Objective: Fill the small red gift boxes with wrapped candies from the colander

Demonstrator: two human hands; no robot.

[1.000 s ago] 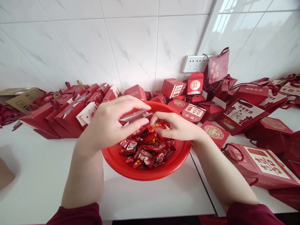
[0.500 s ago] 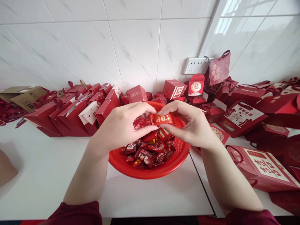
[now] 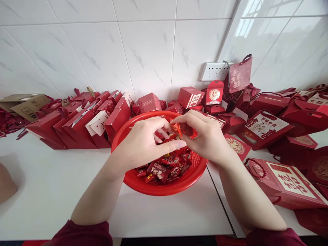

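Observation:
Over a red plastic basket [image 3: 164, 191] my two hands meet. My right hand [image 3: 201, 135] pinches a small orange-red candy packet [image 3: 176, 128] between thumb and fingers. Close beside it, my left hand [image 3: 146, 143] has its fingers curled and its thumb stretched out below the packet, with a gap between thumb and fingers and nothing plainly held. Beneath the hands, the basket holds several dark red wrapped candies [image 3: 160, 171].
Red gift boxes [image 3: 84, 126] stand in a row at the left, beside a brown box [image 3: 30, 107]. More red boxes [image 3: 289, 181] are piled at the right. A power strip [image 3: 215, 71] is on the tiled wall. Part of a person's skin shows at the left edge.
The packet has turned from flat to edge-on and is tilted in my right hand. My left thumb has moved right, below it, and my left fingers have come off the packet.

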